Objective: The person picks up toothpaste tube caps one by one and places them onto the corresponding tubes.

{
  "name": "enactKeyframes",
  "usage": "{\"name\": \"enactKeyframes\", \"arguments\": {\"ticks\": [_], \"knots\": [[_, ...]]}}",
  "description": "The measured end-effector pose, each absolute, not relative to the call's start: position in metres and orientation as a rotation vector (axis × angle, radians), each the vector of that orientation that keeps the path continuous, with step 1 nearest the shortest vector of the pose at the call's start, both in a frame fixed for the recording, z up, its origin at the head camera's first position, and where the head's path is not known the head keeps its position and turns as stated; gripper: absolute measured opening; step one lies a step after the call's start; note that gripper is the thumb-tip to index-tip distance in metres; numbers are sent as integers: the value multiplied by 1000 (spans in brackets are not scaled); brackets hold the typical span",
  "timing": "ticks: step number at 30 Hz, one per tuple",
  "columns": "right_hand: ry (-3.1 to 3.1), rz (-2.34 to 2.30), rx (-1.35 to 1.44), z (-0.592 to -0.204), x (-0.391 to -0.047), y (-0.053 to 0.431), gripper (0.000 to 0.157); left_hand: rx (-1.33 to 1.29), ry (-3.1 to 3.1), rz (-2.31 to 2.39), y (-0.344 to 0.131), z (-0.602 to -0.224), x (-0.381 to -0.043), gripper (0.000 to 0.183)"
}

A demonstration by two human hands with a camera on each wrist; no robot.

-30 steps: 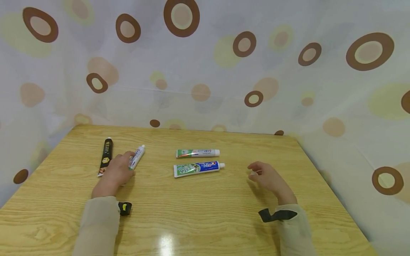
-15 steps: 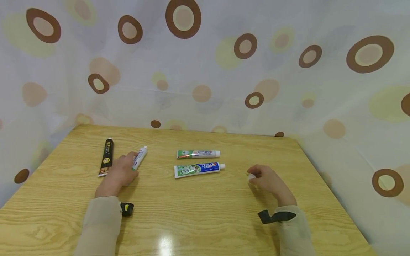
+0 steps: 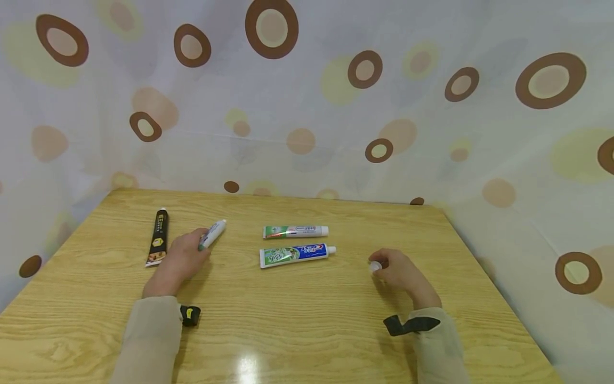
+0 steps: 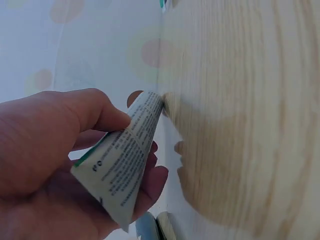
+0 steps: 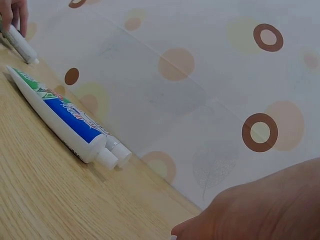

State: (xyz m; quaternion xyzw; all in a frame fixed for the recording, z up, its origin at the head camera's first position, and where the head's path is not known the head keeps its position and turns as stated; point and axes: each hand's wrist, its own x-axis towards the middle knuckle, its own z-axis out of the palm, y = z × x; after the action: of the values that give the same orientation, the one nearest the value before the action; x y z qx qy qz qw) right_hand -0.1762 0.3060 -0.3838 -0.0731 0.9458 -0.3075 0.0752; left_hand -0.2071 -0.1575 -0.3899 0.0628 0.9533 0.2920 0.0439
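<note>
My left hand grips a white and green toothpaste tube by its crimped end, thumb on one side and fingers round the other. In the left wrist view the printed back of this toothpaste tube faces the camera, its far end close over the wood. At the right, my right hand pinches a small white round piece, like a tube cap, between thumb and fingers. Only the side of that hand shows in the right wrist view.
A black toothpaste tube lies left of my left hand. Between the hands lie a green and white toothpaste tube and, nearer, a green and blue one. A patterned sheet hangs behind the wooden table.
The left hand has shifted slightly right with its tube, which has turned clockwise and rolled to show less of its label. The white piece shows more clearly in the right hand.
</note>
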Motion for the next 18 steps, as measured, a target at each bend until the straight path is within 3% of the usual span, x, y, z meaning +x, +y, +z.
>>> {"name": "enactKeyframes", "arguments": {"ticks": [18], "knots": [[2858,-895,-121,-386,-176,301,27,248,2971,972,-156,-396,-209,47]]}}
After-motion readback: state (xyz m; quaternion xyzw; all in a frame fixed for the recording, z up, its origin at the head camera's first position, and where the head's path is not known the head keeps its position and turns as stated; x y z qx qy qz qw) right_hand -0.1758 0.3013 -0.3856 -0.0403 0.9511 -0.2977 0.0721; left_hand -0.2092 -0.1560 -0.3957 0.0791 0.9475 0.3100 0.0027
